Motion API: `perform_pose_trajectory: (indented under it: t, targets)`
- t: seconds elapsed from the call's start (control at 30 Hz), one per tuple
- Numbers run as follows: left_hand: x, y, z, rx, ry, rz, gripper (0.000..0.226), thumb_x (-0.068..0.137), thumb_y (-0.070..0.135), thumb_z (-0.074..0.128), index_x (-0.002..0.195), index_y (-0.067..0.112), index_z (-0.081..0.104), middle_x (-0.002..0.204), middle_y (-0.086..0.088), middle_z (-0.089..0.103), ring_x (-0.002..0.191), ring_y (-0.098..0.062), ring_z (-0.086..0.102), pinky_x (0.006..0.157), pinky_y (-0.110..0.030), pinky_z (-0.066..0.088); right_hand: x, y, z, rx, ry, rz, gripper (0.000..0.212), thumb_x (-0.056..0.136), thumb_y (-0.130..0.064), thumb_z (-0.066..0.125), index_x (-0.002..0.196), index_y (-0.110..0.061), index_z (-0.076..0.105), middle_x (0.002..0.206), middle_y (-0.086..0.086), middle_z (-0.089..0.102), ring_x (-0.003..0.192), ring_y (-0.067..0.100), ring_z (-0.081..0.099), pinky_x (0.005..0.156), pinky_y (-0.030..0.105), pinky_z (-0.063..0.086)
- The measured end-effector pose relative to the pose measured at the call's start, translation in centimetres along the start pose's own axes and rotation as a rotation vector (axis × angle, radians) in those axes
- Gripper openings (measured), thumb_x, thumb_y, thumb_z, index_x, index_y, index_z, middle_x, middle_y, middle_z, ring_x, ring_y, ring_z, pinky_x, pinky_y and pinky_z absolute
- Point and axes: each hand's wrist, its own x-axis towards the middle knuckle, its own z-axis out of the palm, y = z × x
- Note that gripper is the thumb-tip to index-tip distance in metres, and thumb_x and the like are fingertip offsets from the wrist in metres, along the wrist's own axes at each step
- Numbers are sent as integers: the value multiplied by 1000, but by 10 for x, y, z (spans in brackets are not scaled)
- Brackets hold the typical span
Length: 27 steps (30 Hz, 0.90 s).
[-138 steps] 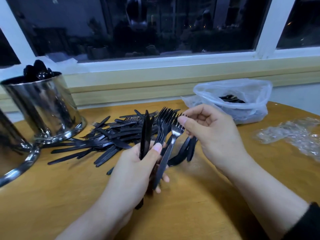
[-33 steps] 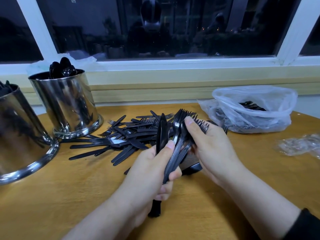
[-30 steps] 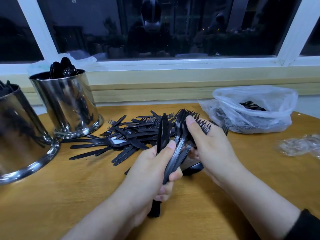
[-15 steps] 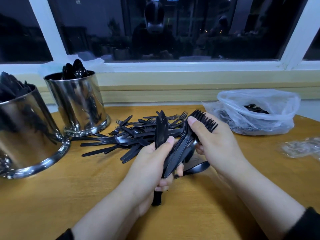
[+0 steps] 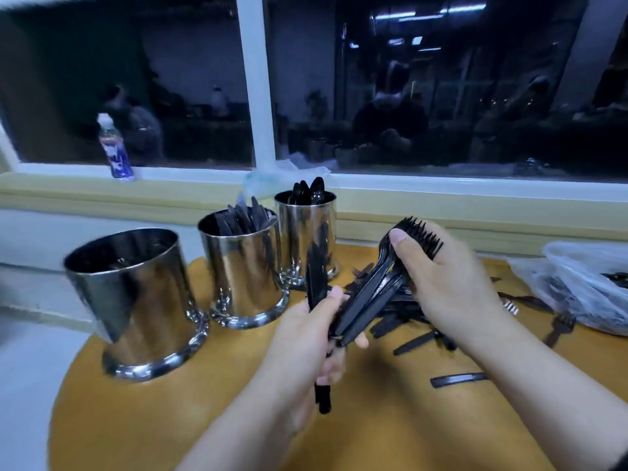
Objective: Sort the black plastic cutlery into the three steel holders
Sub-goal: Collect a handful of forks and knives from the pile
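Three steel holders [image 5: 238,266] now in full view at the left of the desk [image 5: 170,419], against only two partly showing half a second back, with the fork bundle [image 5: 380,287] swung toward them: by the look of it, gathering done and dropping-in next, the nearest holder [image 5: 136,300] seemingly the forks' own. Left grip [image 5: 306,341] closed round an upright knife bunch [image 5: 317,300] and the fork handles; right grip [image 5: 448,283] closed on the fork necks. Long axis of the forks slanted, tines [image 5: 421,236] up and away to the right, handles down toward the left hand.
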Motion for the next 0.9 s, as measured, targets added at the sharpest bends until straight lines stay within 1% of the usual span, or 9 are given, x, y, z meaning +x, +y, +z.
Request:
perform_pose_trajectory:
  t: [0.07,0.2,0.27,0.33,0.47,0.57,0.73,0.83,0.9]
  targets:
    - [-13,10,-19,23,47,42,38,108,39,45,99,7,64,78,-12,71,41,-13,24,43,-22,18,2,-20,19,9,-31,-34,36,103,-39,49,73,-19,49,60,-10,42,57,9,38,53,26,29]
    - [-35,23,-60,23,146,64,35,108,40,46,111,10,65,92,-18,73,42,-14,27,43,-23,21,6,-54,49,17,-57,-85,39,103,-38,48,77,-9,48,65,-4,40,58,11,36,53,28,28]
    - [-43,27,-82,27,231,68,34,107,41,48,107,12,65,96,-17,73,43,-15,31,44,-24,23,9,-70,62,28,-52,-82,40,104,-38,48,78,-8,47,64,-4,39,57,11,34,53,28,26]
    - [-49,30,-102,26,287,86,38,107,42,47,102,9,64,86,-7,73,42,-14,31,43,-23,24,15,-86,75,31,-39,-77,41,104,-38,48,74,-12,43,60,-8,37,54,11,33,52,29,25]
    - [-53,38,-132,-72,344,120,38,108,39,47,91,8,59,58,-1,43,41,-13,27,40,-21,23,33,-114,105,17,0,-138,42,103,-39,51,70,-17,40,56,-8,39,55,18,38,56,34,33]
    - [-51,43,-154,-78,367,150,38,107,40,49,83,11,56,52,2,32,41,-14,25,42,-22,21,48,-136,133,-45,22,-212,41,104,-37,51,71,-16,41,61,-4,39,53,10,34,53,27,31]
    - [-56,46,-189,-142,352,153,37,106,36,50,77,13,54,54,0,25,42,-14,19,43,-21,17,76,-163,189,-86,6,-259,41,104,-33,51,66,-23,39,58,-6,42,50,3,41,49,17,32]
    - [-60,41,-203,-190,307,118,37,105,36,52,75,15,53,55,0,23,44,-14,16,44,-21,15,91,-169,223,-142,-72,-295,36,104,-34,50,79,-9,52,67,3,51,64,19,46,58,32,33]
    - [-59,39,-208,-230,279,83,38,104,36,54,72,15,52,54,1,24,45,-14,16,43,-21,14,98,-170,244,-208,-134,-313,36,105,-35,48,82,-7,51,70,5,52,70,26,45,63,38,30]
